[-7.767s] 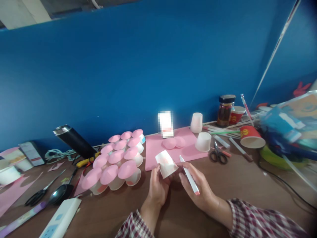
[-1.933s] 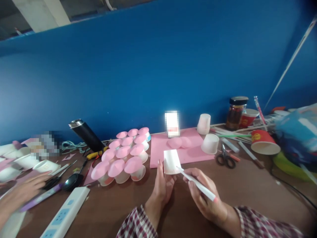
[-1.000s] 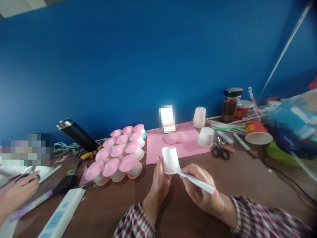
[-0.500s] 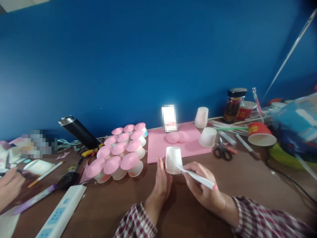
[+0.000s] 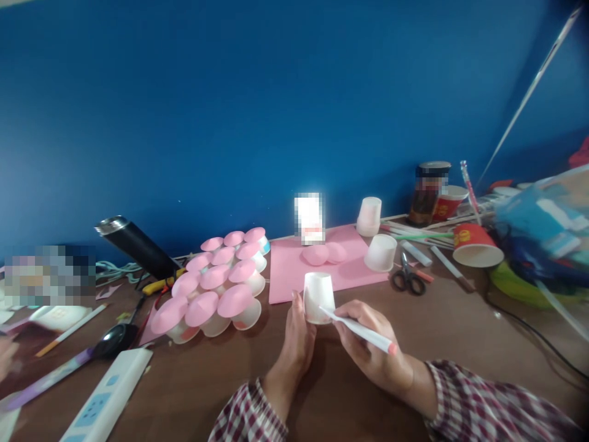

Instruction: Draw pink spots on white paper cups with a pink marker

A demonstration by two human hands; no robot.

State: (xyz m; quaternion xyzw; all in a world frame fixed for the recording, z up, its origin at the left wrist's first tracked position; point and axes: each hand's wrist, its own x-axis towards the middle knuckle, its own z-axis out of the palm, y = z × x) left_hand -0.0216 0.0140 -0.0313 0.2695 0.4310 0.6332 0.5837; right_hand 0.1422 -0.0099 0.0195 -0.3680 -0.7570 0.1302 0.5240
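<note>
A white paper cup (image 5: 317, 291) stands upside down on the brown table, in front of a pink sheet (image 5: 285, 279). My left hand (image 5: 299, 337) holds the cup from its left side, thumb up along the wall. Between the fingers of my right hand (image 5: 372, 350) is a white marker pen (image 5: 363, 331) with a red end; its tip points at the cup's lower right wall. Whether the tip touches, I cannot tell. Two pink paper pieces (image 5: 315, 253) lie on the sheet. More upturned white cups (image 5: 381, 253) stand near its right edge.
Several cups with pink cone tops (image 5: 236, 299) stand in rows to the left. Scissors (image 5: 408, 276), pens and a red cup (image 5: 477, 245) lie right. A black bottle (image 5: 138, 245) leans at the wall. A power strip (image 5: 108, 396) lies front left; another person's hand (image 5: 5, 356) shows at the edge.
The whole view has shifted slightly, so most things appear a little further left. My hands keep the same hold on cup and pen. The other person's hand has moved mostly out of view.
</note>
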